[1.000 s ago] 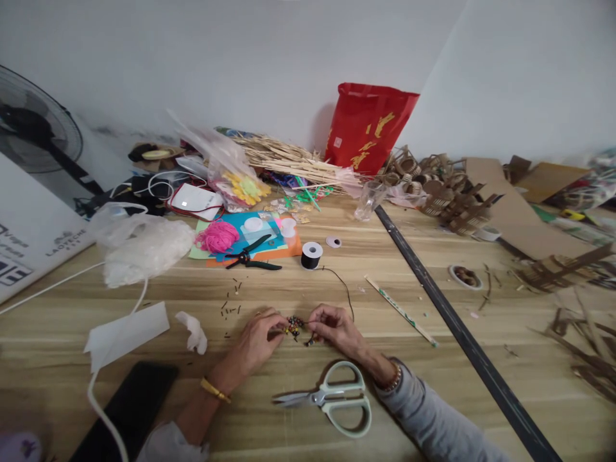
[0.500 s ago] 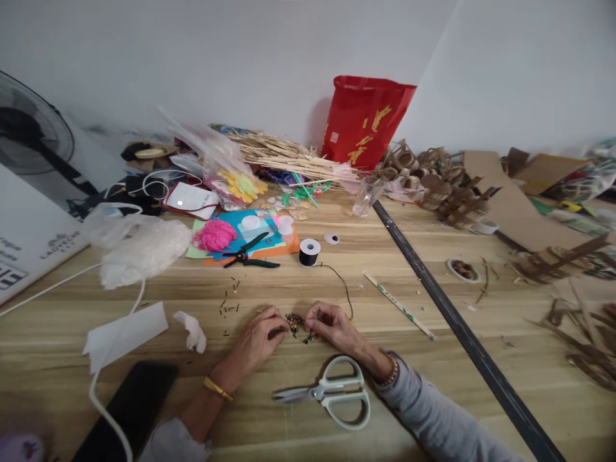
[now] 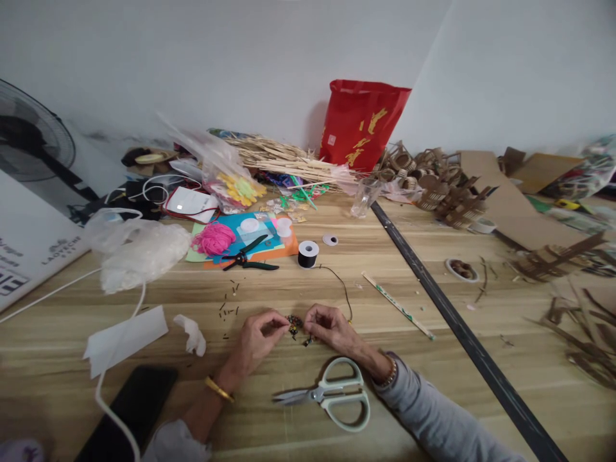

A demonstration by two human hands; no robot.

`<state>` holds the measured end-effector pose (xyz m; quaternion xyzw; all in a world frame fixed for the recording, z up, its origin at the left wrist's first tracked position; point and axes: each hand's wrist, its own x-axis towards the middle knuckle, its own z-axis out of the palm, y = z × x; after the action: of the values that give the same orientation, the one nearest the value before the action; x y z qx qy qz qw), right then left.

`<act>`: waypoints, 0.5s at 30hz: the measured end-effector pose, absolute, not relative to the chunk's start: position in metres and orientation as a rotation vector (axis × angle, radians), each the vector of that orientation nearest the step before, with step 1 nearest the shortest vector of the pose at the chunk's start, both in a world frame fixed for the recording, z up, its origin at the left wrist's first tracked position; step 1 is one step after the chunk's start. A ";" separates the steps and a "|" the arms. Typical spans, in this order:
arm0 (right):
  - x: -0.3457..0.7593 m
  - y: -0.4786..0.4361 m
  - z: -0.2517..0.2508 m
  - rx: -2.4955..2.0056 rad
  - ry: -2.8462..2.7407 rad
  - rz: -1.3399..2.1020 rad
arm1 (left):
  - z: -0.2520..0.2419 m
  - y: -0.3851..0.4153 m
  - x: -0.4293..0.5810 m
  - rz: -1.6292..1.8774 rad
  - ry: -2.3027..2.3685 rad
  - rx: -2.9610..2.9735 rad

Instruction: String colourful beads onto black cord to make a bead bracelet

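Between my hands lies a small cluster of dark and coloured beads (image 3: 293, 324) on the wooden table. My left hand (image 3: 260, 333) is at its left side, thumb and fingertips pinched together; whatever they hold is too small to make out. My right hand (image 3: 328, 326) is closed on the right side of the beads, pinching the black cord, with a few beads hanging below its fingertips. The black cord (image 3: 344, 285) runs from a white-flanged spool (image 3: 308, 254) to the right hand, which hides its end. Green-handled scissors (image 3: 332, 393) lie just below the right hand.
Dark-handled pliers (image 3: 250, 255) lie by pink yarn (image 3: 214, 239) on coloured sheets. A paper-wrapped stick (image 3: 397, 305) and a black strip (image 3: 447, 305) are to the right. At left are crumpled tissue (image 3: 191, 335), a white cable (image 3: 108, 391) and a dark phone-like slab (image 3: 129, 414).
My left hand has shifted slightly, its fingertips still pinched beside the beads. The right hand stays almost in place, and the view has tilted a little.
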<state>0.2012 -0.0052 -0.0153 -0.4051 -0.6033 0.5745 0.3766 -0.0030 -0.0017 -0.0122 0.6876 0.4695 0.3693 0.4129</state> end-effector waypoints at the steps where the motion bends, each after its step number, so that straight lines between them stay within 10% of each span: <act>1: 0.201 -0.006 -0.015 -1.040 -1.546 1.463 | -0.013 -0.002 -0.003 0.925 1.182 1.670; 15: 0.201 -0.008 -0.013 -1.028 -1.641 1.449 | -0.004 0.001 -0.003 0.869 1.150 1.320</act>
<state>0.2011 -0.0079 -0.0134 -0.3976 -0.6345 0.5605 0.3537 -0.0028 0.0008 -0.0037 0.5598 0.4879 0.3686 0.5592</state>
